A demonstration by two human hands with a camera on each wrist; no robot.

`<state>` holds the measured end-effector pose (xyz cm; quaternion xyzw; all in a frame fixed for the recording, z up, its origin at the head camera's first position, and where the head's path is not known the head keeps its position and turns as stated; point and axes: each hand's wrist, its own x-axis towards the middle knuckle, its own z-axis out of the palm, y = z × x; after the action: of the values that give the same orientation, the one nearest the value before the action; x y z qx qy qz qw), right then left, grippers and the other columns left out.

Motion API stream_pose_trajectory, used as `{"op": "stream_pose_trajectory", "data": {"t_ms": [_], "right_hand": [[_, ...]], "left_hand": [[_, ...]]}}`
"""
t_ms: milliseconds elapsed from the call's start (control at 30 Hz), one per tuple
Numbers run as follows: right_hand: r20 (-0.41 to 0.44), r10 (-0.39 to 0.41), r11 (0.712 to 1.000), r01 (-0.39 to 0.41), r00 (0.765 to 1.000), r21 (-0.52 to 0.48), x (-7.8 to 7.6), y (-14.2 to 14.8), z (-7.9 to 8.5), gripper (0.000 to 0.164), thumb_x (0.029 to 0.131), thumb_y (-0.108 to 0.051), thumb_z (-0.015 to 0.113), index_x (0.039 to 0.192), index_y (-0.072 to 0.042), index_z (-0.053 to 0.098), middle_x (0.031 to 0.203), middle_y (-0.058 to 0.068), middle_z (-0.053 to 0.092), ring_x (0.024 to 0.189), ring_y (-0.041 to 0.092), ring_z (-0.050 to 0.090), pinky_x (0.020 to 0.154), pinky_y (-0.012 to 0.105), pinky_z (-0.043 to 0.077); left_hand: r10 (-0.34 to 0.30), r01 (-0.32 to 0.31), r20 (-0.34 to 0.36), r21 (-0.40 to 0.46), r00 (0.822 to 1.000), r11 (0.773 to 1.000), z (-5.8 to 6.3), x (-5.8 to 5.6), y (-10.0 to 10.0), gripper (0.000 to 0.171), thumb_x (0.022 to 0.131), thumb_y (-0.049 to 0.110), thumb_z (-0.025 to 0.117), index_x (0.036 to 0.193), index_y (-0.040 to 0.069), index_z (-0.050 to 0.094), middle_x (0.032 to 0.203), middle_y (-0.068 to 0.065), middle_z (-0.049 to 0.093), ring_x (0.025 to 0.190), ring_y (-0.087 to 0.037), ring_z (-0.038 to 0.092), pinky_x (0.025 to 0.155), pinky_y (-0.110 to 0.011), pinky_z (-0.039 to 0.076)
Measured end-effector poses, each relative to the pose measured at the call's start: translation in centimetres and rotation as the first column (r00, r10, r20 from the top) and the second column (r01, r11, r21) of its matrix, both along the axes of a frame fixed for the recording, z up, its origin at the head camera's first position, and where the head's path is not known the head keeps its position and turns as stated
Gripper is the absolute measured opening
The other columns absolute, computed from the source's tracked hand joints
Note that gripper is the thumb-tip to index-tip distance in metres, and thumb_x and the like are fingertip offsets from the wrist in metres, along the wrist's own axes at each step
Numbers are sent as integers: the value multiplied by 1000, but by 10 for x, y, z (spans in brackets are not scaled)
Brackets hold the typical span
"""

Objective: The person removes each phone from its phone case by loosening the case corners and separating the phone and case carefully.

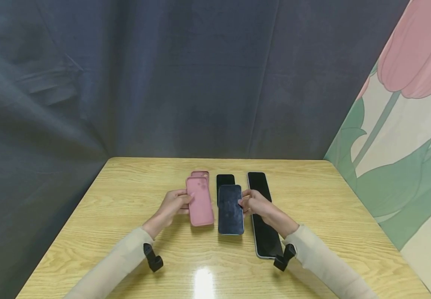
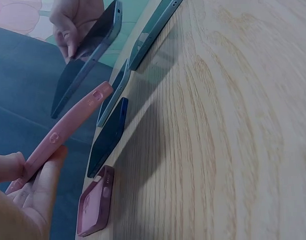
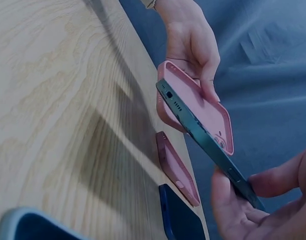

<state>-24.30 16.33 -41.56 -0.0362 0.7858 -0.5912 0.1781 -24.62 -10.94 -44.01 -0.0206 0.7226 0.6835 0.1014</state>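
Note:
My left hand (image 1: 173, 204) grips a pink phone case (image 1: 201, 205) by its left edge, raised off the table with its hollow side showing. In the right wrist view, the left thumb lies inside that case. My right hand (image 1: 255, 203) pinches a dark-screened smartphone (image 1: 231, 211) by its right edge, also held above the table. In the right wrist view, the phone's greenish edge (image 3: 205, 140) crosses in front of the case, so whether they touch cannot be told there; in the head view they are apart.
Behind the held items lie a second, darker pink phone case (image 2: 95, 202) and a dark blue phone (image 2: 108, 140). To the right, black-screened, light-edged devices (image 1: 267, 238) lie in line, partly hidden by the right hand. The wooden table (image 1: 125, 199) meets a dark curtain (image 1: 200, 83).

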Motion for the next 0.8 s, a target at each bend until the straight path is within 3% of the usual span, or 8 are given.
{"op": "stream_pose_trajectory", "data": {"t_ms": [200,300,533,800], "right_hand": [[14,59,998,-59,998,12,1,6,-7,26,84,2,44,107,9,34,73,12,51,58,19,53,66,46,50],[42,107,994,-107,993,-1,3,9,-11,32,79,6,45,108,10,33,78,14,52,58,19,53,64,43,51],[97,141,990,-139,985,-29,8,12,-20,46,74,11,46,115,11,28,93,18,49,65,21,51,62,37,51],[125,241,970,-235,962,-61,12,13,-29,46,78,8,47,117,11,23,80,15,54,59,21,56,61,36,52]], "left_hand": [[-21,21,-9,-13,1000,1000,-2,1,-3,29,85,13,55,111,0,57,88,-14,63,74,-22,62,68,-33,52],[-25,25,-6,-10,1000,1000,-3,1,-4,29,85,13,55,111,1,57,87,-14,63,73,-22,61,67,-33,52],[-28,28,1,-5,1000,1000,-6,-1,-6,29,85,12,56,111,0,57,87,-13,63,72,-21,61,66,-33,52],[-34,34,-2,-5,999,999,-7,0,-6,29,85,12,55,112,-1,56,88,-14,62,73,-22,61,67,-33,52]]}}
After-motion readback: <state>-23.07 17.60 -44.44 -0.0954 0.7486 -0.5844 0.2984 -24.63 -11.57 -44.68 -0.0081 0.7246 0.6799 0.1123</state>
